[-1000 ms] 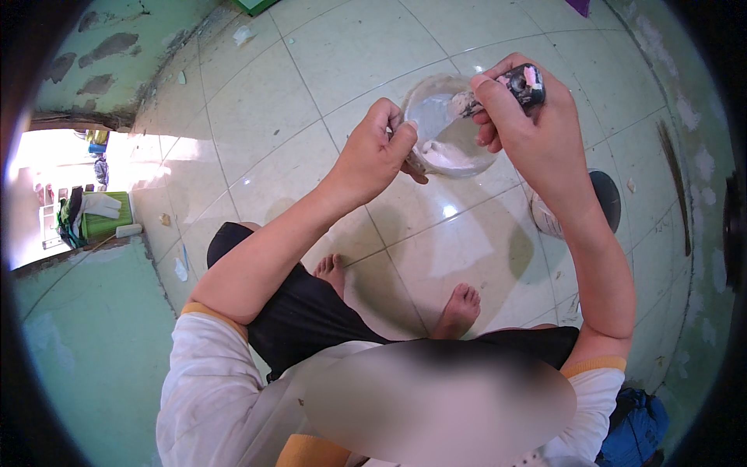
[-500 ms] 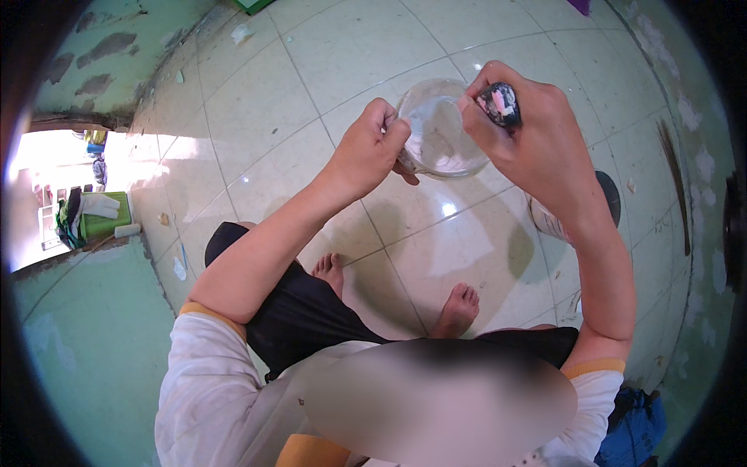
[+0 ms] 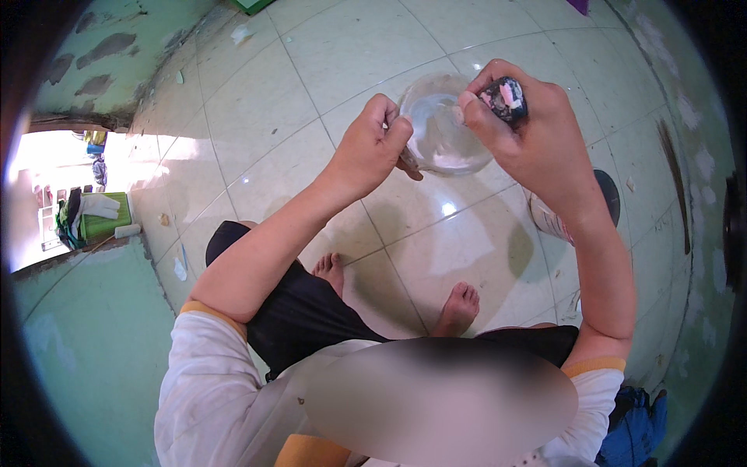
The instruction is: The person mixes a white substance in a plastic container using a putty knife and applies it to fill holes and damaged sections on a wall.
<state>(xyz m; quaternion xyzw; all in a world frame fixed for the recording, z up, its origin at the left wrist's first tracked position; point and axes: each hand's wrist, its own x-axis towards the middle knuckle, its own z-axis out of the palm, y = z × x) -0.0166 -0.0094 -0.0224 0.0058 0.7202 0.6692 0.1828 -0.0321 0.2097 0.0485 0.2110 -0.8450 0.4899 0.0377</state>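
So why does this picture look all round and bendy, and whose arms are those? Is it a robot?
No robot here! A person wears a camera on their head, looking down, and its wide lens bends straight lines and darkens the corners. Those are the person's own bare arms. Their left hand grips the edge of a see-through bowl with something whitish inside. Their right hand holds a dark handle with pink and white marks; I can't clearly see its other end. Below are bare feet on a tiled floor, and a pale container, partly hidden by the right arm.
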